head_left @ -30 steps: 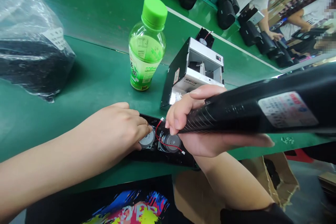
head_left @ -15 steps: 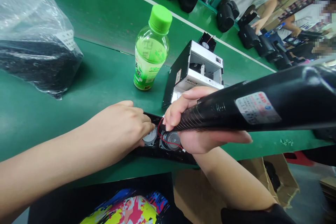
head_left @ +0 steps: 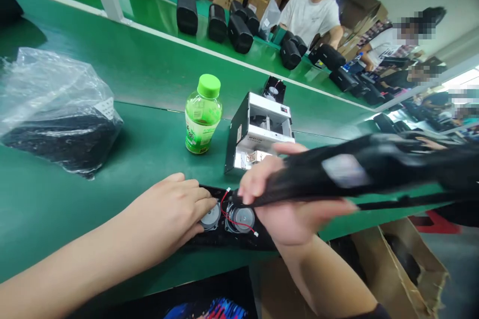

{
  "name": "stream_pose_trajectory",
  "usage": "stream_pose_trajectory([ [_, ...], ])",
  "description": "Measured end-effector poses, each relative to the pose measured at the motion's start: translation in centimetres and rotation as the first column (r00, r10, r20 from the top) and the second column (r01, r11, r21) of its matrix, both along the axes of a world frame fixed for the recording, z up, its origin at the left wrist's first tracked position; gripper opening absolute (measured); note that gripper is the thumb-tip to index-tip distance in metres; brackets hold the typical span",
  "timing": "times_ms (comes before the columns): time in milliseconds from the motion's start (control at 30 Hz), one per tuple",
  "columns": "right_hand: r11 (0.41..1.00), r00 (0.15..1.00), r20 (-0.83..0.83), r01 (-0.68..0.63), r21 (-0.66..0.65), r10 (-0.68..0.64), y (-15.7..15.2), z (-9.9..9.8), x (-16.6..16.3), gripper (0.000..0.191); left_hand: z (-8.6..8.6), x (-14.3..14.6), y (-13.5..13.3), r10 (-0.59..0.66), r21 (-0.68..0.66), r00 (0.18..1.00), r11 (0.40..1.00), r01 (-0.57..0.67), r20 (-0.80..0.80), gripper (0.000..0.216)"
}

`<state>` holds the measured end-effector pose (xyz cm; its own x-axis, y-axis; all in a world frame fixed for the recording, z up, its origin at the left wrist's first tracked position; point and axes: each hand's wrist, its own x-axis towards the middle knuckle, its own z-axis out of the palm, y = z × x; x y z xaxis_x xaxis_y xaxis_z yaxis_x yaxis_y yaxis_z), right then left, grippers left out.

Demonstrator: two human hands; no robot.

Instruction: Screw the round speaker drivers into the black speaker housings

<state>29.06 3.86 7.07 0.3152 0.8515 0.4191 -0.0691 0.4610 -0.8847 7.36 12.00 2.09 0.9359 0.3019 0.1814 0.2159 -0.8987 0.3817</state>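
Observation:
My right hand (head_left: 290, 209) is wrapped around a black electric screwdriver (head_left: 299, 172) with a pale label, smeared by motion. Its tip points down at a black panel (head_left: 262, 240) carrying two round speaker drivers. The right driver (head_left: 241, 218) shows its grey back, and a red wire (head_left: 232, 220) with white plugs runs across it. My left hand (head_left: 172, 212) has its fingers curled over the left driver (head_left: 210, 217) and the panel's left part, holding it down on the table. Its fingertips are partly hidden.
A green-capped bottle (head_left: 203, 119) and a silver-black screw feeder (head_left: 262, 127) stand behind the panel. A plastic bag of black parts (head_left: 67, 124) lies left. Open cardboard boxes (head_left: 404, 259) are at lower right. Co-workers and black speaker boxes (head_left: 239, 33) line the far side.
The camera view has tilted up, bringing more of the far bench into sight. My right hand and the screwdriver have shifted slightly relative to the panel; the left hand stays on the driver.

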Motion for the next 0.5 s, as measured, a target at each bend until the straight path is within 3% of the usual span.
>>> stream_pose_trajectory([
  [133, 0.964, 0.967, -0.027, 0.254, 0.077, -0.252, -0.6, 5.7, 1.8, 0.061, -0.1, -0.5, 0.1, -0.007, 0.0, 1.0, 1.0, 0.007, 0.029, 0.03],
  [200, 0.933, 0.94, 0.031, 0.333, 0.133, -0.34, -0.2, 7.0, 2.9, 0.057, -0.4, -0.9, 0.3, 0.001, 0.009, 0.999, 1.0, -0.001, 0.047, 0.03],
  [267, 0.919, 0.929, 0.077, 0.343, 0.193, -0.363, 0.8, 6.8, 3.6, 0.059, -0.8, -1.2, 0.4, 0.018, 0.022, 0.997, 1.0, -0.02, 0.073, 0.028],
  [367, 0.917, 0.938, 0.093, 0.3, 0.261, -0.334, 2.5, 5.0, 4.1, 0.065, -1.5, -1.5, 0.7, 0.029, 0.044, 0.995, 0.998, -0.034, 0.098, 0.028],
  [500, 0.955, 0.964, 0.087, 0.231, 0.187, -0.25, 3.9, 3.1, 4.2, 0.065, -1.6, -1.0, 1.0, 0.051, -0.025, 0.998, 0.998, -0.05, 0.033, 0.039],
])
